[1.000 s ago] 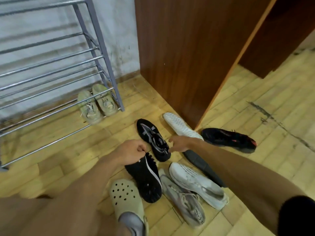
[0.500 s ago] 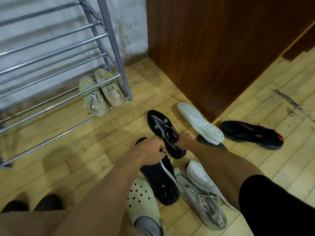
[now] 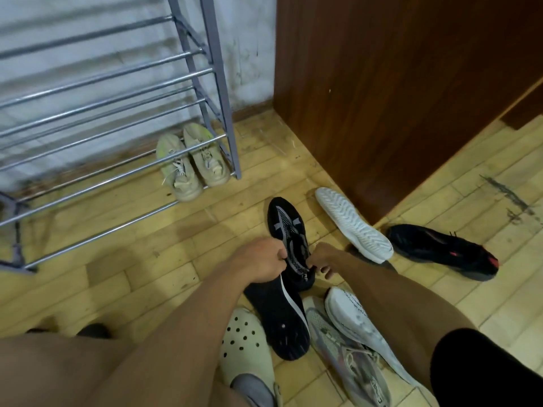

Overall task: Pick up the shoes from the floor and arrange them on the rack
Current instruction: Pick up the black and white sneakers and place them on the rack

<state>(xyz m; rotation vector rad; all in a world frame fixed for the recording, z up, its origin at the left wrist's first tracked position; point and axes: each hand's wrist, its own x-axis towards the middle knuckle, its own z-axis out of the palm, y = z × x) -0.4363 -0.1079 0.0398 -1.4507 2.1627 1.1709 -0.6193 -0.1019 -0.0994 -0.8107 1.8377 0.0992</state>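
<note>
Several shoes lie scattered on the wooden floor. My left hand [image 3: 258, 264] is closed on the heel end of a black shoe with a white stripe [image 3: 279, 318], which lies on its side. My right hand [image 3: 323, 257] pinches the heel of a black knit shoe with a grey pattern [image 3: 286, 227], which stands upright with its toe pointing away. The two hands almost touch across that heel. The metal shoe rack [image 3: 117, 80] stands at the left, with a beige pair of sneakers [image 3: 191, 163] at the right end of its lowest bars.
A white shoe [image 3: 352, 224] lies sole up beside the brown wooden cabinet [image 3: 396, 83]. Right of it is a black shoe with red marks [image 3: 443, 251]. A white sneaker [image 3: 352, 315], a grey sneaker [image 3: 349, 356] and a cream clog [image 3: 246, 348] lie under my arms.
My right hand has moved left from beside the white shoe onto the heel of the patterned black shoe. My left hand stays closed on the striped shoe. The view has moved closer.
</note>
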